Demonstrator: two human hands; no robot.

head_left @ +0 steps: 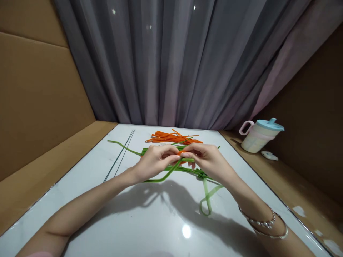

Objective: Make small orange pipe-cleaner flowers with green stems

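Above the middle of the white table, my left hand (158,161) and my right hand (210,159) meet, fingertips pinched together. Between them is a small orange pipe cleaner piece (182,152), mostly covered by my fingers. A bent green pipe cleaner (168,173) runs from the pinch down to the left; I cannot tell whether it is joined to the orange piece. Behind and below my hands lie green pipe cleaners (184,169), partly hidden. Farther back rests a loose pile of orange pipe cleaners (171,137).
Several thin dark wires (122,151) lie at the left of the table (150,221). A translucent green ribbon (206,200) curls near my right wrist. On cardboard at the right stand a cup with a blue lid (258,137) and a small white object (269,155). A grey curtain (166,64) hangs behind.
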